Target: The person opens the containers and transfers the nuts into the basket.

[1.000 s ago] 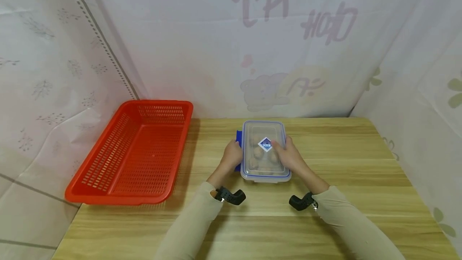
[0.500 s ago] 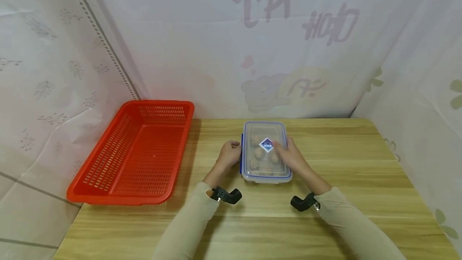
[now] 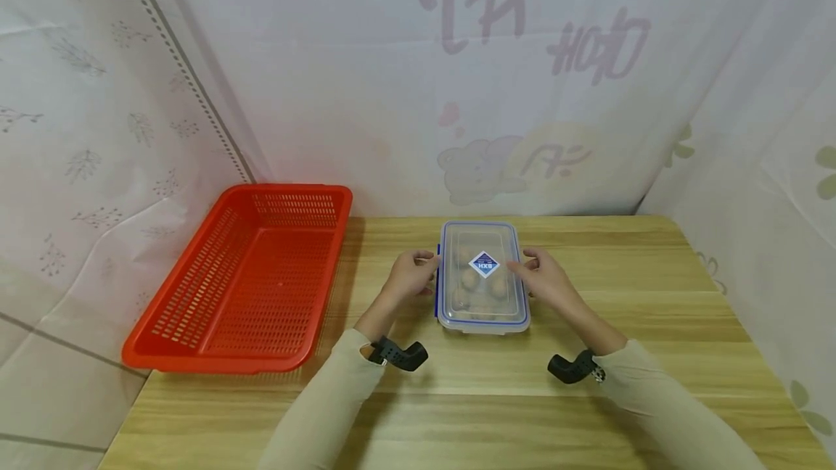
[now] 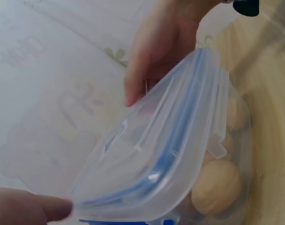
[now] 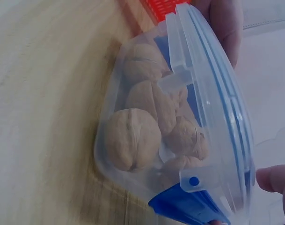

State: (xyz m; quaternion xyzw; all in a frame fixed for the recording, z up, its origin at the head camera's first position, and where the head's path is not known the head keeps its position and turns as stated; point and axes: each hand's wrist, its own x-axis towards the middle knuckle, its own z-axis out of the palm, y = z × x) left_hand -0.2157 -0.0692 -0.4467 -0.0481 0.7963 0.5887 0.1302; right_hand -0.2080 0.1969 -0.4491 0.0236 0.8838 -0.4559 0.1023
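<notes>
A clear plastic food container with a blue-edged lid stands on the table; several walnuts show through its wall. My left hand is at its left side, fingers loosely bent, the thumb at the lid's edge by a blue clip. At the opposite side is my right hand, with its thumb near the lid's rim. In the right wrist view a blue clip on that side slants outward from the wall, and a fingertip shows at its lower end. Most of the right fingers are hidden beside the container.
A red plastic basket with slotted walls stands on the left of the wooden table. Printed pale cloth hangs behind the table and at both sides.
The left clip stuck out further before and now lies closer to the container. My left hand has drawn slightly back from it. My right thumb has slid off the lid's top to its right edge.
</notes>
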